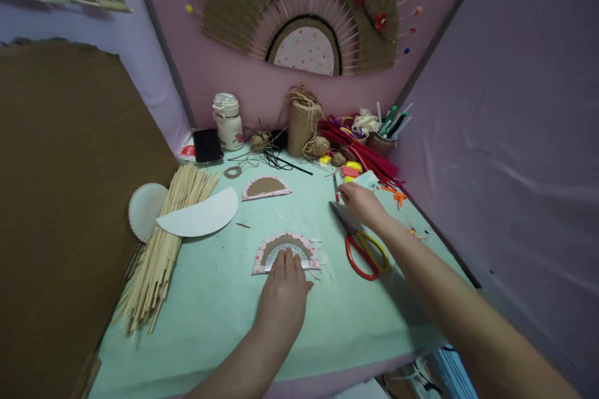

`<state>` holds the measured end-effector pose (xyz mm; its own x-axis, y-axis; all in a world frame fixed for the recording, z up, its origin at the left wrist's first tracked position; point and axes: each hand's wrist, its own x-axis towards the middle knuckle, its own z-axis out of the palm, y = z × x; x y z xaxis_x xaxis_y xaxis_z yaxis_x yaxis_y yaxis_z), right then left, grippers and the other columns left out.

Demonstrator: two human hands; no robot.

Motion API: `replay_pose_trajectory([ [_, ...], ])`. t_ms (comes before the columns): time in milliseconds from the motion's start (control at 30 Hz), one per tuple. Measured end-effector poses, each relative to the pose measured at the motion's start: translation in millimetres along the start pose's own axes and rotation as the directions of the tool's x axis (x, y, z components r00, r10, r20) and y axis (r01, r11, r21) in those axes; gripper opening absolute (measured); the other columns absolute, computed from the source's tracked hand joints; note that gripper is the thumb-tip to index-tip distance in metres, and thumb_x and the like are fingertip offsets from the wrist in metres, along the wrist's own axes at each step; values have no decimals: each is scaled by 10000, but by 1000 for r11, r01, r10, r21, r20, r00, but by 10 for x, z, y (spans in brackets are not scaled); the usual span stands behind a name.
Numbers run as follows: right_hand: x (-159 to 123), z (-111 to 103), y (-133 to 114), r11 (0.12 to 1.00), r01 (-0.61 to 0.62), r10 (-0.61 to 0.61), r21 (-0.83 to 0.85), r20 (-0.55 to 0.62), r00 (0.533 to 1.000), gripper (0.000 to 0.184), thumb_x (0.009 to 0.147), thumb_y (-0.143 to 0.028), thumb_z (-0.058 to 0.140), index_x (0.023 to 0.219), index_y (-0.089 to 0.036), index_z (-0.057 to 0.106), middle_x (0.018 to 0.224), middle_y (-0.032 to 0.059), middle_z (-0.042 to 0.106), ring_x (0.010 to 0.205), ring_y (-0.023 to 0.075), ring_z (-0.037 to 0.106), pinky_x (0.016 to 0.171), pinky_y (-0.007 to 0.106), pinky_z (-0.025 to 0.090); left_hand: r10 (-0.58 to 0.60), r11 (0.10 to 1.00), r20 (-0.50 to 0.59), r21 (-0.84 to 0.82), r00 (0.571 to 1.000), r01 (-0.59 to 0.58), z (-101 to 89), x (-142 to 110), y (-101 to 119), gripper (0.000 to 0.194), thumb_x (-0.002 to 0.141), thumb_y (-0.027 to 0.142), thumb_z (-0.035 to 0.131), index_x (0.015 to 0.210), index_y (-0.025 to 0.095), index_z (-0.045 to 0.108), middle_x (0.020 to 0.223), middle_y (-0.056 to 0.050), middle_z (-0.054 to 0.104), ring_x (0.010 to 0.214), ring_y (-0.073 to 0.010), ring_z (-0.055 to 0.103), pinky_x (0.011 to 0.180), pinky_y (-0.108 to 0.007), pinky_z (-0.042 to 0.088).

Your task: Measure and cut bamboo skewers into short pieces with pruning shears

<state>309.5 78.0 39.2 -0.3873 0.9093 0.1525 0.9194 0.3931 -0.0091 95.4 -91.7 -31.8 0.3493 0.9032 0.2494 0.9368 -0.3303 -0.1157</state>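
My left hand [283, 293] lies with its fingers stretched out flat on a clear protractor [272, 254]. The protractor rests on a cardboard half-circle [285, 239] edged with pink patterned covering. My right hand [362, 204] reaches to a slim dark and red pen [336, 188]; its fingertips are right beside the pen, partly hidden by the back of the hand, with a gap between finger and thumb. Below that hand lie scissors [359, 248] with one red and one yellow handle. A second pink-edged half-circle [266, 186] lies farther back.
At left, a white paper half-circle [201, 215] lies across a bundle of thin sticks [156, 274] near a white paper plate [144, 209]. Along the back stand a white bottle [228, 124], a twine spool [302, 128] and a pen cup [382, 143]. Cardboard [70, 199] walls the left side.
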Motion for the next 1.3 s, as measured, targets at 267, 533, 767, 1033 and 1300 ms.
replay_pose_trajectory([
  [267, 566, 175, 287, 918, 392, -377, -54, 183, 908, 174, 849, -61, 499, 837, -146, 650, 944, 152, 649, 893, 238, 558, 709, 319, 367, -25, 999, 144, -32, 989, 29, -119, 16, 43, 498, 931, 374, 516, 1292, 35, 571, 1332, -222, 563, 1269, -303, 514, 1059, -389, 421],
  [533, 394, 33, 63, 944, 311, -287, 109, -192, 938, 105, 869, -249, 487, 857, -179, 565, 858, 118, 604, 770, 228, 556, 664, 338, 392, -3, 998, 144, -59, 990, 12, -234, 11, 38, 485, 965, 351, 440, 1285, 12, 572, 1327, -250, 555, 1265, -301, 520, 1062, -389, 423],
  [767, 118, -301, -804, 378, 22, -78, 925, 9, 997, 142, 890, -323, 477, 839, -206, 540, 541, -32, 510, 442, 123, 436, 461, 268, 344, -10, 998, 149, -62, 989, 20, -237, 5, 50, 485, 971, 318, 426, 1304, -16, 538, 1325, -256, 556, 1280, -299, 504, 1073, -406, 398],
  [1033, 29, -195, -1306, 389, 33, -453, 921, 160, 877, 86, 848, -235, 520, 836, -174, 579, 679, -17, 580, 621, 117, 534, 604, 246, 440, -57, 995, 101, -77, 993, 65, -202, -4, 80, 511, 959, 318, 447, 1324, -35, 502, 1347, -283, 523, 1281, -311, 497, 1089, -433, 363],
  [1300, 28, -61, -1451, 433, 126, -548, 893, 149, 823, 89, 862, -200, 484, 844, -177, 568, 743, -6, 592, 679, 125, 532, 665, 249, 448, -46, 998, 107, -41, 993, 50, -283, -1, 60, 477, 971, 313, 406, 1279, -24, 543, 1329, -257, 549, 1232, -315, 535, 1021, -420, 428],
])
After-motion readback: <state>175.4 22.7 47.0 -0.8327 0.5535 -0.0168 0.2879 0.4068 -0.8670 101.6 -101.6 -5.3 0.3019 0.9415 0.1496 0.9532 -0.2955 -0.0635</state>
